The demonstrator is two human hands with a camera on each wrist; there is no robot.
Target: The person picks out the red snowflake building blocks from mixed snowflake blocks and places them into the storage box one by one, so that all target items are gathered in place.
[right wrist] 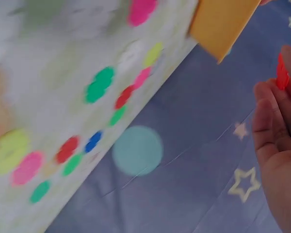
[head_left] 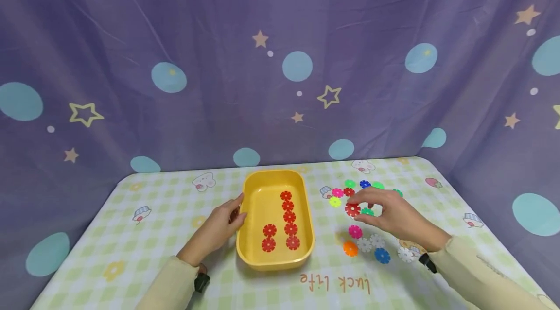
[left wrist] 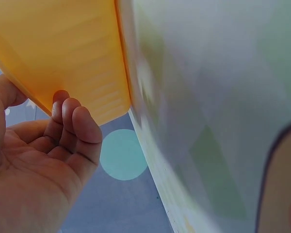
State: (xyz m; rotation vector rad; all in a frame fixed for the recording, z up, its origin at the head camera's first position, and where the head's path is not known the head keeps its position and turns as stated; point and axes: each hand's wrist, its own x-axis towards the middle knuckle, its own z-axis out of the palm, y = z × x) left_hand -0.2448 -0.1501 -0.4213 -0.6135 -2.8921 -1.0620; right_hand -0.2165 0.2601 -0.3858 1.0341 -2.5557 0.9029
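Observation:
A yellow plastic tray point(head_left: 275, 267) lies on the table with several red flower-shaped discs point(head_left: 289, 216) in it, a longer row at the right and two more discs left of it. My left hand point(head_left: 218, 222) holds the tray's left side, with the thumb at the rim and curled fingers against the outer wall point(left wrist: 87, 53). Off to the tray's right, my right hand point(head_left: 393, 213) pinches a red snowflake disc point(head_left: 352, 209) between thumb and fingers. The right wrist view shows that disc point(right wrist: 282, 73) edge-on at the fingertips, held above the table.
Loose notched discs in several colours lie right of the tray, among them an orange disc point(head_left: 350, 248), a blue disc point(head_left: 382, 255) and a yellow-green disc point(head_left: 335, 202). The checked tablecloth point(head_left: 166, 222) ends at a purple curtain point(head_left: 218, 106) behind.

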